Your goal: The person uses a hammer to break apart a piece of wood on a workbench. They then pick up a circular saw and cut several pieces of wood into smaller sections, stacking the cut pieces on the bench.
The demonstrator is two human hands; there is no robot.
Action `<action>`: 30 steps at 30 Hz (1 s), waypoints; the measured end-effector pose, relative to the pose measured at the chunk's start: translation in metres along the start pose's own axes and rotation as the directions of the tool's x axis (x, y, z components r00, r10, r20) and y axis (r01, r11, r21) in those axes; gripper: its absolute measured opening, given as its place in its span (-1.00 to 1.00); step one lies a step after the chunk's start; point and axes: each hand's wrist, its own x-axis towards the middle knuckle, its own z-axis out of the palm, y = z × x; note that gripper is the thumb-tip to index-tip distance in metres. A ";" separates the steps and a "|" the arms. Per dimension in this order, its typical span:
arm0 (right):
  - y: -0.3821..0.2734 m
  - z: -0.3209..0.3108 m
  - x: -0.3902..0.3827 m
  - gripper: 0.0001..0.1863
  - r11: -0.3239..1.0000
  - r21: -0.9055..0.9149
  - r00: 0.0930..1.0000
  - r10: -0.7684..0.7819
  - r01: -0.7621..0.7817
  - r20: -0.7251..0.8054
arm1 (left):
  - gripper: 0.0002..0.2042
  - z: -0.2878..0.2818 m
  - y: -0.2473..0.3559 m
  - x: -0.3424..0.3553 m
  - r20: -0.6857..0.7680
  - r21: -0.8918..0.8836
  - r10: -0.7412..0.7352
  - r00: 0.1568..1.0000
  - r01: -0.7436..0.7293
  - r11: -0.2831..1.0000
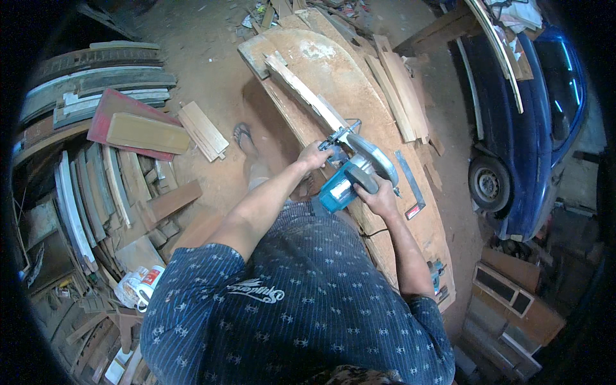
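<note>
A teal and grey circular saw (337, 191) rests at the near end of a long, rough-edged wooden board (307, 94). My right hand (381, 197) is wrapped around the saw's dark rear handle. At the saw's front left side, my left hand (314, 156) is closed around a dark part of it, with the fingertips partly hidden. The board lies lengthwise along the left edge of a dusty wooden workbench (346, 64). Whether the blade touches the wood cannot be seen, as the guard and body cover it. A dark cord runs from beneath my right arm.
A metal square (409, 181) lies on the bench right of the saw, and another teal power tool (436, 274) near its close end. Loose planks (396, 90) line the bench's right edge. Timber stacks (96, 192) fill the left. A blue car (520, 135) stands at right.
</note>
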 end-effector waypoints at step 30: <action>-0.040 0.028 0.053 -0.61 0.985 -0.139 0.994 0.107 -0.104 0.020 | -0.51 -0.073 0.004 0.035 0.065 0.066 -0.065 0.996 0.061 0.996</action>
